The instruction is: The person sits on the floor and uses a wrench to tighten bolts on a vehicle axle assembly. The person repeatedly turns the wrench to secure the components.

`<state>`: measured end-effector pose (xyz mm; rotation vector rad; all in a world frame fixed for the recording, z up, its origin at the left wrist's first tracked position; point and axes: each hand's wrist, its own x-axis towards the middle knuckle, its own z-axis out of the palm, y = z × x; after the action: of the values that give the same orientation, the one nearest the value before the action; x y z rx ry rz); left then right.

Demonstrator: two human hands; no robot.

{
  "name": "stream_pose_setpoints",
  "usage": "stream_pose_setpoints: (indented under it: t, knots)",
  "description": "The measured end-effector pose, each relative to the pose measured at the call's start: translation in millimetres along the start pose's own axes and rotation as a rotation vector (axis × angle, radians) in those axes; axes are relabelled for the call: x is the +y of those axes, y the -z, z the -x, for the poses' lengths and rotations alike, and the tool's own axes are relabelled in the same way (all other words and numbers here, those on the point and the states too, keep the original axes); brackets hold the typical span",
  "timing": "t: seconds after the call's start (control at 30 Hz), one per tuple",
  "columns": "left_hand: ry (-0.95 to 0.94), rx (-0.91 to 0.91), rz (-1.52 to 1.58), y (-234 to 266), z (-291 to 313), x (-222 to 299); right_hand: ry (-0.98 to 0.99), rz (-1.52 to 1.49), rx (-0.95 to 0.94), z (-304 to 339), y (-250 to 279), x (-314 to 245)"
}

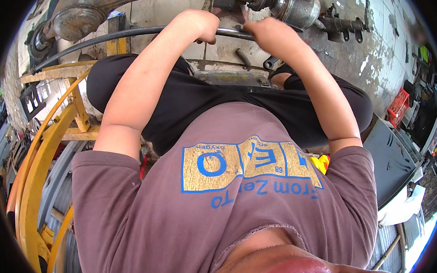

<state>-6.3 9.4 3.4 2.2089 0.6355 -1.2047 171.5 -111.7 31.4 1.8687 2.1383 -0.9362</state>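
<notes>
Above the tiled floor (376,12), a long dark bar (126,33) spans from the left end of a yellow frame (62,73) toward the person's right side. The left grip (204,26) is curled around it; the right grip (275,35) is closed on it where its visible length ends. Just beyond stretches a large greasy metal housing (77,20), with a smaller bracketed part (345,26) off its right end. Nearer the person, a short metal tube (243,57) lies on the floor; well to the right is a red crate (398,104).
</notes>
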Motion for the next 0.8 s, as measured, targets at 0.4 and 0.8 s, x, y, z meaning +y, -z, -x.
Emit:
stream_pose_setpoints:
  t: [0.4, 0.8]
  knots:
    - [0.028, 0.016, -0.095, 6, 10, -6, 0.057, 0.040, -0.193, -3, -2, 8]
    - [0.140, -0.023, -0.204, 6, 17, -10, 0.098, -0.027, -0.159, -13, 5, 3]
